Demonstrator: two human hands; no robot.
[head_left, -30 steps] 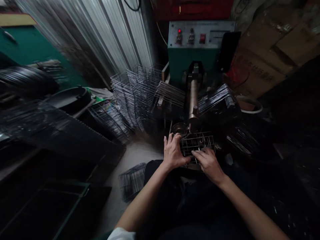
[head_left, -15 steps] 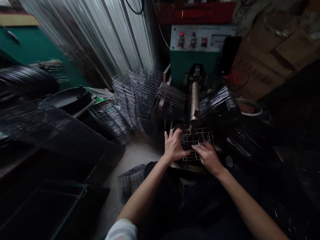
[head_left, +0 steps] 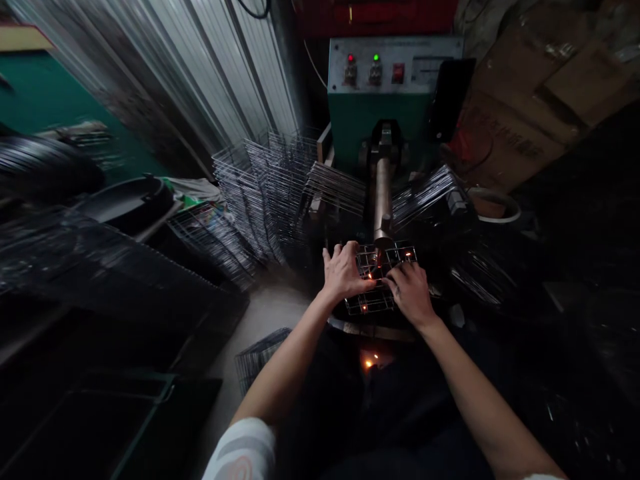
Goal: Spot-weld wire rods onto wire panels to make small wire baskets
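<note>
A small wire grid [head_left: 356, 306] lies under the upper electrode arm [head_left: 383, 193] of a spot welder. At its left side my left hand [head_left: 343, 272] grips the grid, thumb stretched along the near wires and fingers over the edge. My right hand [head_left: 411, 293] is closed on the right part of the grid, with fingers bent and thumb pointing inward. The electrode tip [head_left: 380, 253] comes down onto the wires between both hands. Orange sparks [head_left: 369, 363] glow around the grid and below it.
Stacked wire racks [head_left: 250, 193] stand to the left of the green welder [head_left: 350, 127]. Wire bundles [head_left: 335, 187] flank its arm. A black phone [head_left: 453, 100] leans on its panel. Cardboard boxes [head_left: 520, 133] and a white-rimmed bucket [head_left: 513, 215] are at right.
Sparks have appeared at the grid and the panel's green lamp has lit. The electrode tip now meets the wires. My right hand has curled in more tightly, and the view has shifted slightly.
</note>
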